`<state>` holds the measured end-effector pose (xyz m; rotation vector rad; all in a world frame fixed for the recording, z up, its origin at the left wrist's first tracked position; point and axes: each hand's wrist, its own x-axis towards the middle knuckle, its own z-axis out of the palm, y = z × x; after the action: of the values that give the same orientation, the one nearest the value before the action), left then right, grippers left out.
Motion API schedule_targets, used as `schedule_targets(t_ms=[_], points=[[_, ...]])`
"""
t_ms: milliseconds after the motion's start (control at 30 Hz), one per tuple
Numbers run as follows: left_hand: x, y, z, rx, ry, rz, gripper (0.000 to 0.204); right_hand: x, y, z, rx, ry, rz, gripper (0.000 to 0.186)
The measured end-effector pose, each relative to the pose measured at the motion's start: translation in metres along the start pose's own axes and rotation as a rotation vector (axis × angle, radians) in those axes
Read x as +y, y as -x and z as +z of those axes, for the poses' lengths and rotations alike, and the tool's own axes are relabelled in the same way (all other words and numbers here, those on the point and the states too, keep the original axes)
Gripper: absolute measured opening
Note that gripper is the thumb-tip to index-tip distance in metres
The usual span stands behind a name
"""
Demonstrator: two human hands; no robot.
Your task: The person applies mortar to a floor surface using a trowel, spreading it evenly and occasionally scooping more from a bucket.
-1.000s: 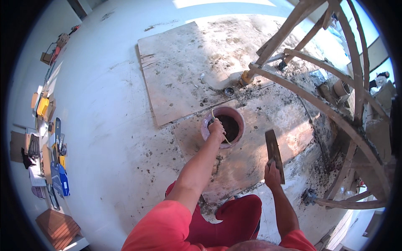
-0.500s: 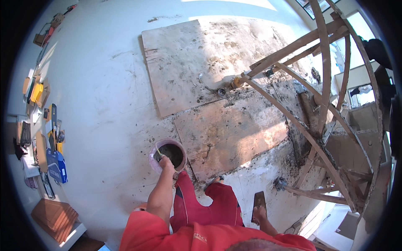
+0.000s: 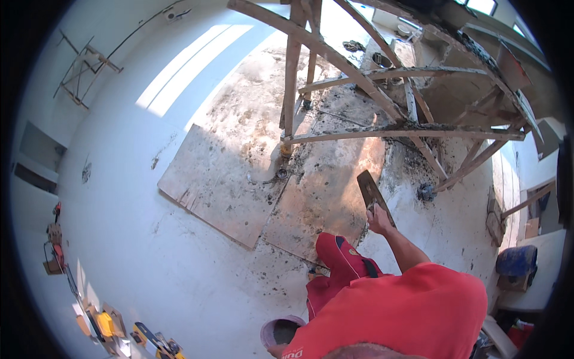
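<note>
My right hand point(image 3: 378, 219) is stretched out ahead, closed on the handle of a long rectangular plastering trowel point(image 3: 368, 185). The trowel's flat face shows brownish smears, and it is held over the dirty boards. Low in the view, a pale pink bucket point(image 3: 268, 328) with dark grey stuff inside is beside my left leg. My left hand point(image 3: 277, 350) is at the bucket's near edge, gripping it; the red shirt and the view's lower edge hide most of that hand.
Wooden scaffold trestles point(image 3: 359, 76) stand ahead and to the right. Stained boards point(image 3: 209, 179) cover the floor, with a small round metal piece point(image 3: 282, 173) on them. Tools and boxes point(image 3: 106, 323) lie at lower left. A blue drum point(image 3: 516, 261) is at far right.
The view has turned to the right. My right hand has swung the trowel forward from beside my leg. The bucket and left hand now appear lower, partly behind the shirt.
</note>
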<state>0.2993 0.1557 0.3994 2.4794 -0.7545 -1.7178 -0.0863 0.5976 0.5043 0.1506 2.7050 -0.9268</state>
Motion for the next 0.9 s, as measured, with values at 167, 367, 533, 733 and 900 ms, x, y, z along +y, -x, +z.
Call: schedule_targets(t_ms=[167,367,533,733,900], points=[[0.098,0.026,0.069,-0.168,-0.12,0.14,0.045,-0.11,-0.112,-0.077,0.418,0.061,-0.063,0.03],[0.187,0.071,0.159,-0.23,-0.23,0.191,0.042,-0.127,-0.253,-0.178,0.599,0.051,0.273,0.038],[0.25,0.095,0.206,-0.21,-0.332,0.208,0.04,-0.039,-0.274,-0.24,0.77,0.056,0.637,0.049],[0.295,0.104,0.244,-0.197,-0.439,0.236,0.039,0.026,-0.233,-0.265,0.935,0.054,0.72,0.052],[0.326,0.103,0.262,-0.213,-0.495,0.262,0.039,0.015,-0.172,-0.224,0.904,0.045,0.697,0.046]])
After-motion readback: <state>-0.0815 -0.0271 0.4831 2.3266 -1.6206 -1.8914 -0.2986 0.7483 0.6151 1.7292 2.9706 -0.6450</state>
